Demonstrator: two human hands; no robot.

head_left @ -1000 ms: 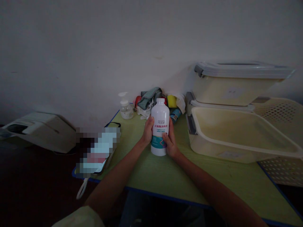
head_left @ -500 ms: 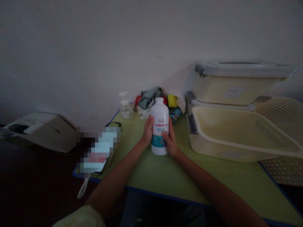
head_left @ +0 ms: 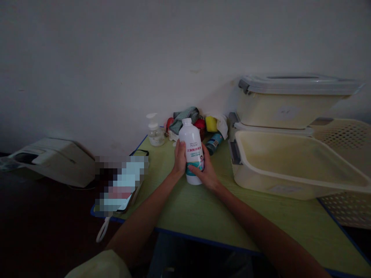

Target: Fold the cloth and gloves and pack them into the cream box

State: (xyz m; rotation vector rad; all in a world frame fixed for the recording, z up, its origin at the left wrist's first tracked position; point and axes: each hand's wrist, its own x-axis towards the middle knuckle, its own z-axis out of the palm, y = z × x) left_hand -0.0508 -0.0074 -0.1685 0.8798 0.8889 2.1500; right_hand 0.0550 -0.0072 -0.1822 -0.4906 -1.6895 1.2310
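Observation:
I hold a white plastic bottle (head_left: 191,144) with a white cap and a teal and red label over the green table (head_left: 203,216). My left hand (head_left: 180,159) wraps its left side. Around the lower front, over the label, my right hand (head_left: 204,173) curls. The bottle leans a little to the left, its base just above or on the tabletop.
A pump dispenser (head_left: 153,131) and a heap of cloth and small coloured items (head_left: 199,121) sit against the wall. Two stacked cream storage bins (head_left: 290,154) stand at the right, a perforated basket (head_left: 344,170) behind them. A blurred object (head_left: 121,183) lies at the table's left edge.
The bottle has tipped from upright to leaning left and shifted slightly left. My right hand has slid further round its lower front.

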